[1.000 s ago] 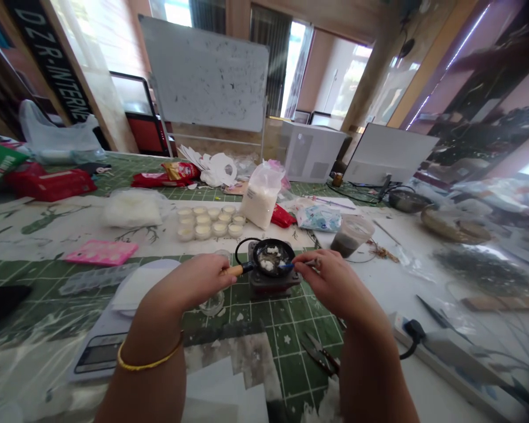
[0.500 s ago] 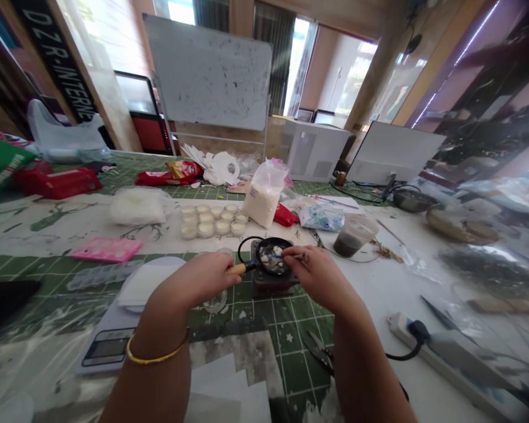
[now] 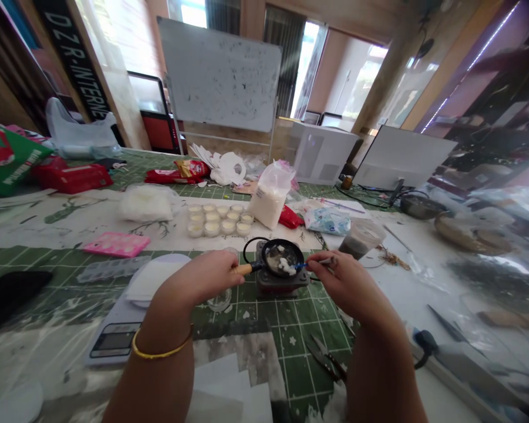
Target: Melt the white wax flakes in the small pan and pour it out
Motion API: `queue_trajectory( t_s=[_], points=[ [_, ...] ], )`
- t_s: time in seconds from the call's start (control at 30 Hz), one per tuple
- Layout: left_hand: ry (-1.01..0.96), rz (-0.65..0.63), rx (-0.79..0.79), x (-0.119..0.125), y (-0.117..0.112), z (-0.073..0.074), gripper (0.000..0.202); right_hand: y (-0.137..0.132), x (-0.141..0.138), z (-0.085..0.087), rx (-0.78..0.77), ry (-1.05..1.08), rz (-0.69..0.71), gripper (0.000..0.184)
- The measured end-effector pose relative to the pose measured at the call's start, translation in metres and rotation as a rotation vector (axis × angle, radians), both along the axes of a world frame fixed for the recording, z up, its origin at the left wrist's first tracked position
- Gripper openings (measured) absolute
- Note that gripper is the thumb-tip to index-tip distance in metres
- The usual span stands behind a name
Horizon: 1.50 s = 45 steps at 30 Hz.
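My left hand (image 3: 218, 271) is closed round the wooden handle of a small black frying pan (image 3: 268, 251), which is over a small dark hot plate (image 3: 278, 286). White lumps (image 3: 286, 263) sit in clear liquid inside the pan. Between the fingers of my right hand (image 3: 337, 273) is a thin stirring stick (image 3: 300, 266) with a blue tip, which reaches the lumps at the pan's right side. The part of the stick inside my fingers is hidden.
Several small cups (image 3: 211, 228) with pale filling stand behind the pan, beside a bag of white granules (image 3: 271, 197). Left of my left hand is a kitchen scale (image 3: 114, 341). Scissors (image 3: 324, 355) lie in front; a plastic tub (image 3: 361, 237) stands at right.
My right hand has moved right with the stick, from the pan's middle to its right side. The white lumps are now gathered toward the lower right. My left hand keeps hold of the handle.
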<state>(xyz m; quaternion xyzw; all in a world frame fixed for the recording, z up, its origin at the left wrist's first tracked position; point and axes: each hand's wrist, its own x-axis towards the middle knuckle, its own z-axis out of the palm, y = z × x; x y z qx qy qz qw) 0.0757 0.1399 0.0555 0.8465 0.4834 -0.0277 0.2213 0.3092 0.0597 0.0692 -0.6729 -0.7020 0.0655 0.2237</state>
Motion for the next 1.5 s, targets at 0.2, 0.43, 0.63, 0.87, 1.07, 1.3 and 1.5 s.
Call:
queue_trajectory(
  t_s=[0.2,0.43,0.63,0.87,1.07,1.3,1.5],
  points=[
    [-0.005,0.009,0.006,-0.001,0.000,0.001,0.033,0.002,-0.008,-0.003,0.004,0.010,0.049,0.025],
    [0.000,0.000,0.012,-0.001,-0.001,0.003,0.031,0.009,0.006,-0.006,0.113,0.012,-0.123,0.026],
    [-0.004,0.010,-0.008,-0.001,0.000,0.002,0.032,0.010,-0.004,-0.010,0.013,0.057,0.038,0.027],
    [0.001,0.000,0.002,-0.002,0.000,0.002,0.034,0.005,0.003,-0.002,0.071,0.016,-0.083,0.028],
    [0.001,0.020,-0.005,0.000,-0.002,0.003,0.032,0.004,-0.004,-0.006,-0.025,0.066,0.105,0.026],
    [-0.003,0.006,0.000,0.000,0.000,0.000,0.032,-0.008,-0.009,0.001,0.011,-0.002,0.122,0.026],
    [-0.001,0.021,0.000,0.001,-0.002,0.002,0.032,0.004,-0.006,-0.003,0.000,-0.060,-0.014,0.027]
  ],
)
